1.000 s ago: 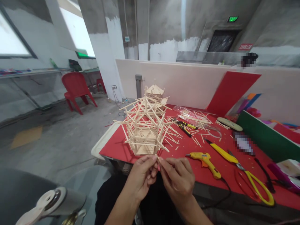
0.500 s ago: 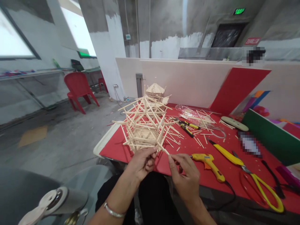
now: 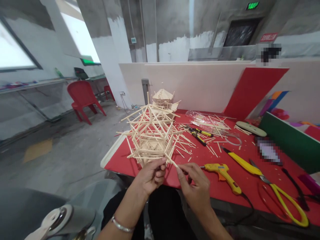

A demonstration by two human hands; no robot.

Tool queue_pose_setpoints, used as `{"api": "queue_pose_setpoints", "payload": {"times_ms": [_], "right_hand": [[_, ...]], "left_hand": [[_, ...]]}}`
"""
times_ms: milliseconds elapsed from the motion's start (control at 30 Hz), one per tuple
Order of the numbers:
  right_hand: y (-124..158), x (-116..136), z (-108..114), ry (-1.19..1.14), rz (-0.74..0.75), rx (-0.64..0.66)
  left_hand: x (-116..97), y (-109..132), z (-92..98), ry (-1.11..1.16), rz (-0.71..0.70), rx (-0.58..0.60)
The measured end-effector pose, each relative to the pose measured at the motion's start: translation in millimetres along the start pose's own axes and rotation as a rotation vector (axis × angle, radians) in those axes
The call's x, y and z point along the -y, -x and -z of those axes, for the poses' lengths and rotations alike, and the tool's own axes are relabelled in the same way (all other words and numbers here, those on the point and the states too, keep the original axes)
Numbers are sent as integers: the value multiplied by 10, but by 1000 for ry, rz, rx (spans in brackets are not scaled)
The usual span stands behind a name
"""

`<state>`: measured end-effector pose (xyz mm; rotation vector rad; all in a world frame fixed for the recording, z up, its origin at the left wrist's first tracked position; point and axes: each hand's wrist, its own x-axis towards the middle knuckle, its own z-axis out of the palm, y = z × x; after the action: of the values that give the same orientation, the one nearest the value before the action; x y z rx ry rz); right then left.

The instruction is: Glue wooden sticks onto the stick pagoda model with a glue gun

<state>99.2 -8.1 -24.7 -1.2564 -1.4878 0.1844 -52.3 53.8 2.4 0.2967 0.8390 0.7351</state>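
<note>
A pagoda-like model of thin wooden sticks [image 3: 151, 133] stands near the front left corner of the red table [image 3: 220, 186]. My left hand [image 3: 150, 175] grips the model's lower front edge, fingers curled round its base. My right hand [image 3: 193, 185] pinches the outer end of a slanting stick [image 3: 171, 160] that juts from the model's lower right side. A smaller finished stick model [image 3: 163, 97] stands behind the big one.
Loose sticks [image 3: 185, 143] litter the table. A yellow glue gun [image 3: 222, 173] lies right of my right hand; yellow scissors [image 3: 270, 186] and yellow-handled pliers [image 3: 198, 133] lie farther off. A plastic bag of sticks [image 3: 210, 123] sits at the back. A red chair [image 3: 83, 98] stands on the floor at left.
My hands moved apart from a joined pinch below the model. The left went up to the model's base, and the right went to the jutting stick. The model has tilted slightly.
</note>
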Motion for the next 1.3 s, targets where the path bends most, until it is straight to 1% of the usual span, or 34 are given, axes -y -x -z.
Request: {"api": "queue_pose_setpoints", "payload": {"times_ms": [133, 200, 500, 633, 733, 867, 1067, 1300], "right_hand": [[33, -18, 3, 5, -8, -1], [49, -26, 1, -2, -7, 0], [33, -15, 17, -25, -14, 5], [4, 0, 5, -28, -26, 38], [-21, 11, -17, -38, -5, 45], [-38, 10, -52, -52, -4, 46], [-41, -18, -91, -93, -36, 106], [-67, -8, -114, -156, -27, 114]], "left_hand": [[5, 0, -22, -1, 17, 7], [11, 7, -35, -8, 3, 3], [24, 24, -68, -76, -51, -66], [29, 21, -73, -113, -78, -88], [25, 25, -78, -129, -88, -94], [22, 22, -65, -137, -81, -114], [30, -20, -12, -138, -75, -128], [6, 7, -55, -122, -68, -151]]}}
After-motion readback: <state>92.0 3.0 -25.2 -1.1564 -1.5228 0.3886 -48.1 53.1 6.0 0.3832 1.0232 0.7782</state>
